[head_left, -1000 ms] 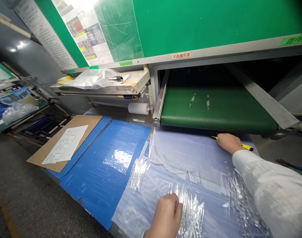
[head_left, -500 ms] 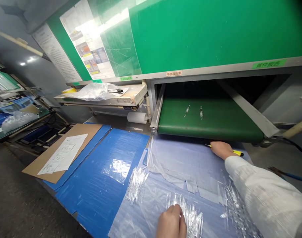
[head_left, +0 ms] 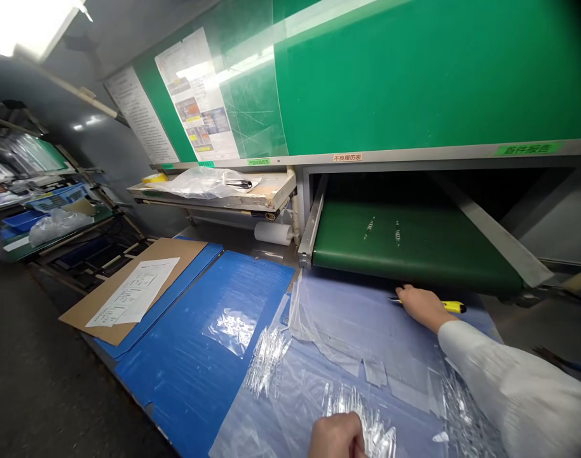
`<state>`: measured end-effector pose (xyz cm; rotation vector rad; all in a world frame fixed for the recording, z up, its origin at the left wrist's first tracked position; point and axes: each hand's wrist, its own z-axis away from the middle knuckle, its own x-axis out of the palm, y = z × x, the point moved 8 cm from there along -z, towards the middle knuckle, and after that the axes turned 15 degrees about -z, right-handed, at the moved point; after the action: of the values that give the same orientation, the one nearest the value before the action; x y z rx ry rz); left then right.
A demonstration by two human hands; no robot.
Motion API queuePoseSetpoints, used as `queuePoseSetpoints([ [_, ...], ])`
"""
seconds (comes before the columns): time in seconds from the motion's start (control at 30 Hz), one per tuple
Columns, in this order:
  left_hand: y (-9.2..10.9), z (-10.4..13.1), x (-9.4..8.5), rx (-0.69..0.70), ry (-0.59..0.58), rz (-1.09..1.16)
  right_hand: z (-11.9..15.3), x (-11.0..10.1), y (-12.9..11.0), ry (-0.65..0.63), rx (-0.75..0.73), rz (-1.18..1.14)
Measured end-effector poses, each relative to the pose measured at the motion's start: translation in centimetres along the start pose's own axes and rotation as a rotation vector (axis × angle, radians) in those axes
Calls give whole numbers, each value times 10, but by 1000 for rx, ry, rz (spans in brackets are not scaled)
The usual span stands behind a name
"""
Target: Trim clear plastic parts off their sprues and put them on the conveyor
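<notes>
While a green conveyor (head_left: pixel 414 238) blocks its twelve o'clock, the right hand (head_left: pixel 424 306) grips a yellow knife (head_left: pixel 453 306). By clear strips (head_left: pixel 380 431), the left hand (head_left: pixel 337 437) curls, contents unclear.

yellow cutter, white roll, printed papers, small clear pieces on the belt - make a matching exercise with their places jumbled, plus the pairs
Things:
1. yellow cutter
2. white roll
3. printed papers
4. two small clear pieces

Places:
A. on brown cardboard
B. on green conveyor belt
C. in right hand
D. below the shelf

Pairs: 1-C, 2-D, 3-A, 4-B
</notes>
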<state>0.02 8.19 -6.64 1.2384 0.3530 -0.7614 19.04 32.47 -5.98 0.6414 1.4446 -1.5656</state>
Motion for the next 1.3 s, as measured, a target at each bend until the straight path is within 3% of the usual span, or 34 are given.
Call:
queuePoseSetpoints([
  [0.1,5,2,-15,-20,71,68,40,8,-26,-88,28,-268],
  [0.2,16,4,-29,-34,76,391,102,20,-60,-221,13,-607],
  [0.3,44,8,-29,69,-95,718,156,30,-85,-314,32,-857],
  [0.4,63,15,-23,113,-233,835,184,34,-97,-336,73,-1008],
  [0.73,68,28,-16,-6,-327,958,190,17,-101,-281,198,-1425],
  [1.17,67,31,-10,48,-387,960,188,20,-95,-311,170,-1565],
  [1.3,60,22,-10,-19,-322,1261,189,13,-87,-181,120,-1592],
])
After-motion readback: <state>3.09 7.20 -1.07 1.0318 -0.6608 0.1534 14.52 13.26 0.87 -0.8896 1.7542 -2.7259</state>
